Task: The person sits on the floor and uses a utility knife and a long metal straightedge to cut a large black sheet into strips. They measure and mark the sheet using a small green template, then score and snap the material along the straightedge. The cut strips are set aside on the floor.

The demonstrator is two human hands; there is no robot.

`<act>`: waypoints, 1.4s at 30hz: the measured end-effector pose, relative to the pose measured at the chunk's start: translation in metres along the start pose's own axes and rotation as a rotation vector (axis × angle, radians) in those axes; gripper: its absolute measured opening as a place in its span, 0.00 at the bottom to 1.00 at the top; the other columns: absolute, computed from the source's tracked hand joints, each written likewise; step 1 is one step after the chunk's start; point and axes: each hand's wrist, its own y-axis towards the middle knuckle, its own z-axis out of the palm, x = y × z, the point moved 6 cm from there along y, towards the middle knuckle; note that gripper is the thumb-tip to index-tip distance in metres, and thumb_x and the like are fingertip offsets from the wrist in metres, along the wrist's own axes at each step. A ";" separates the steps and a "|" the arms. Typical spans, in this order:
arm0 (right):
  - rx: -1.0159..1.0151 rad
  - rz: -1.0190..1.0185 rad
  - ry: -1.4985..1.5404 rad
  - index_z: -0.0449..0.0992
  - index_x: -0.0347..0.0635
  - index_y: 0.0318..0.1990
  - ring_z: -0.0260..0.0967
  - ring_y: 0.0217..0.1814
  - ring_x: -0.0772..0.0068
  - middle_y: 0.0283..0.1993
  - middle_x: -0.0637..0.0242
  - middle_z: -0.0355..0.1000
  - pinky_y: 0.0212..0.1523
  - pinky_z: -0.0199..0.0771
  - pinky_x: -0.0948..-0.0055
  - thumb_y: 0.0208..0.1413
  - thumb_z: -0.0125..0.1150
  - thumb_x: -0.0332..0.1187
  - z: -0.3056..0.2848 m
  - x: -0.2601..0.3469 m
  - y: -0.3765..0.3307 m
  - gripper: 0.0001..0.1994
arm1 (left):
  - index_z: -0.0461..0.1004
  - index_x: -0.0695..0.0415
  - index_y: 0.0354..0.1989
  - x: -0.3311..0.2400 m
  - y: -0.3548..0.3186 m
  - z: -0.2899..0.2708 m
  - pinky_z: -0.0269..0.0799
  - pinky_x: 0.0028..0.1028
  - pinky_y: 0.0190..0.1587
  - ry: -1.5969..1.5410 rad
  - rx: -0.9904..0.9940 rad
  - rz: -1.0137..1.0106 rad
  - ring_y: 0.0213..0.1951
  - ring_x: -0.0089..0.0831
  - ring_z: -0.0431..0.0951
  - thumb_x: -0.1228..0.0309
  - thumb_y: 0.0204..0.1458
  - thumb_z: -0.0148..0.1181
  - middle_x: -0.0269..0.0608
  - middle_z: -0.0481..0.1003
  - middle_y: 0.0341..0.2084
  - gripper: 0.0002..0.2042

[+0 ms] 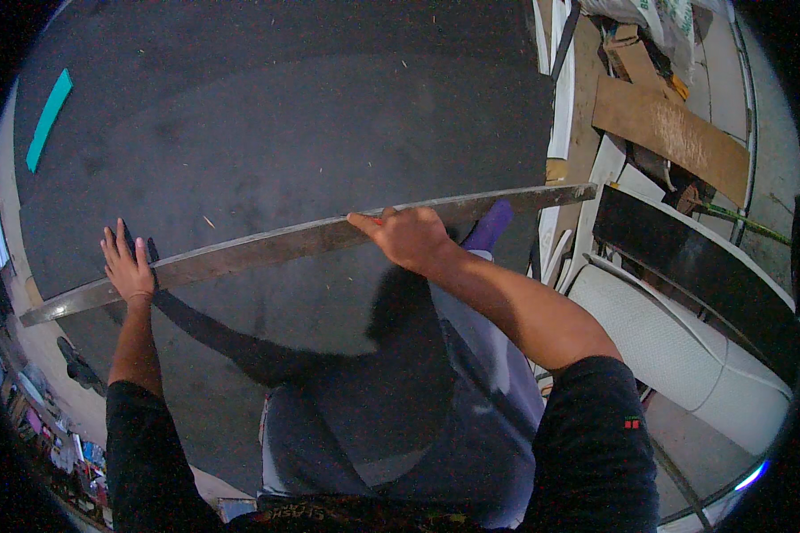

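A long, worn metal straightedge (267, 247) lies across a large dark grey sheet (276, 115), running from lower left to upper right. My left hand (128, 266) presses flat on the straightedge near its left end, fingers spread. My right hand (407, 236) rests on the bar near its middle, fingers curled around what looks like a small red-tipped marking tool held against the bar's edge. A purple object (492, 224) pokes out just right of my right hand.
A teal strip (48, 118) lies on the sheet at far left. At right are a brown wooden board (671, 133), a black panel (693, 262), a white textured panel (658, 338) and assorted offcuts. Clutter lines the lower left edge.
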 end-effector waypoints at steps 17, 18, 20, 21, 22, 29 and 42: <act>-0.040 -0.038 -0.059 0.71 0.67 0.70 0.80 0.28 0.67 0.32 0.66 0.77 0.26 0.79 0.65 0.60 0.57 0.36 0.002 0.003 0.000 0.28 | 0.54 0.31 0.77 -0.001 -0.003 0.002 0.50 0.62 0.71 0.016 0.028 -0.036 0.78 0.51 0.48 0.41 0.68 0.42 0.41 0.51 0.78 0.30; -0.027 -0.037 -0.067 0.71 0.67 0.70 0.80 0.29 0.67 0.32 0.66 0.77 0.26 0.80 0.64 0.60 0.57 0.36 0.000 0.003 0.000 0.28 | 0.54 0.31 0.77 0.000 -0.004 0.002 0.50 0.63 0.71 0.013 0.019 -0.026 0.78 0.51 0.48 0.41 0.68 0.42 0.41 0.51 0.78 0.30; -0.091 -0.033 -0.082 0.73 0.68 0.68 0.79 0.27 0.69 0.30 0.68 0.76 0.24 0.78 0.66 0.59 0.57 0.36 -0.002 0.003 -0.002 0.27 | 0.54 0.31 0.78 0.000 -0.004 0.004 0.50 0.63 0.71 0.007 0.000 -0.005 0.78 0.51 0.48 0.41 0.68 0.42 0.41 0.51 0.78 0.31; -0.123 -0.032 -0.089 0.74 0.69 0.67 0.78 0.26 0.70 0.29 0.70 0.76 0.24 0.77 0.67 0.59 0.57 0.36 -0.002 0.004 -0.003 0.26 | 0.54 0.31 0.77 0.000 -0.004 0.004 0.50 0.63 0.71 0.004 -0.009 -0.001 0.78 0.51 0.48 0.41 0.67 0.42 0.41 0.51 0.78 0.31; -0.170 -0.024 -0.131 0.75 0.70 0.66 0.77 0.25 0.71 0.28 0.71 0.75 0.23 0.75 0.68 0.59 0.57 0.36 -0.004 0.005 -0.005 0.26 | 0.54 0.31 0.77 0.000 -0.004 0.004 0.50 0.63 0.71 0.000 -0.017 0.002 0.78 0.51 0.48 0.41 0.67 0.43 0.41 0.51 0.78 0.31; -0.295 -0.017 -0.257 0.79 0.70 0.62 0.73 0.22 0.74 0.24 0.74 0.72 0.21 0.70 0.70 0.59 0.56 0.35 -0.005 0.009 -0.011 0.23 | 0.54 0.30 0.77 -0.001 -0.005 0.004 0.50 0.63 0.71 0.019 0.026 -0.036 0.78 0.51 0.48 0.40 0.67 0.42 0.40 0.51 0.78 0.31; 0.004 0.007 -0.005 0.73 0.65 0.68 0.82 0.31 0.64 0.31 0.62 0.79 0.29 0.81 0.64 0.63 0.53 0.34 -0.008 0.007 -0.001 0.25 | 0.54 0.30 0.77 -0.001 -0.006 0.005 0.51 0.62 0.71 0.043 -0.005 -0.030 0.78 0.51 0.48 0.40 0.67 0.42 0.41 0.51 0.78 0.31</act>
